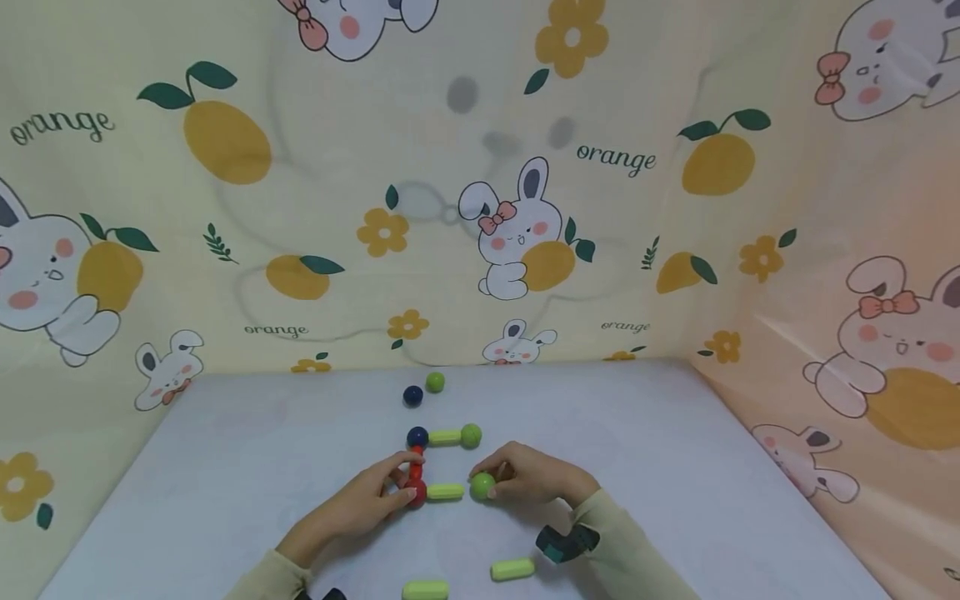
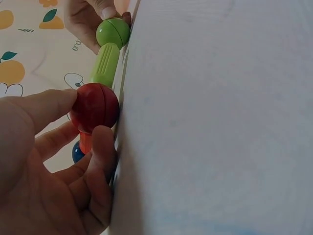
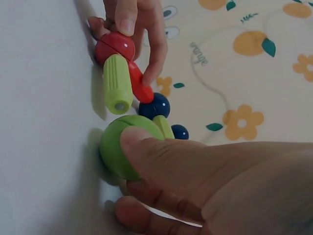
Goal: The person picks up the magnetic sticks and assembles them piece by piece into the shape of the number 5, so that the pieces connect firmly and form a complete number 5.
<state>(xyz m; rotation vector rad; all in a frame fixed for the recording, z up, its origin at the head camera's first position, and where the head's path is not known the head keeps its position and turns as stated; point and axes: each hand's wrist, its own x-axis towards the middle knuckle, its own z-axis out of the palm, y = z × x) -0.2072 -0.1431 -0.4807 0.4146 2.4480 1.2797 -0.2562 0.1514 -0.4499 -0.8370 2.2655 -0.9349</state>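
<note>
— Green ball (image 1: 482,485), lower centre of the frame, pinched by the right hand (image 1: 534,475)!
— Just left, across a gap, a yellow-green rod (image 1: 446,492) joined to the red ball (image 1: 419,490), which the left hand (image 1: 369,498) grips; dark-blue ball (image 1: 417,437) above!

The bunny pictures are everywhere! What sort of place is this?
Probably an indoor play or filming corner: there's a white tabletop, a bunny-and-orange backdrop behind it, and a red toy ball touching a green stick.
</note>
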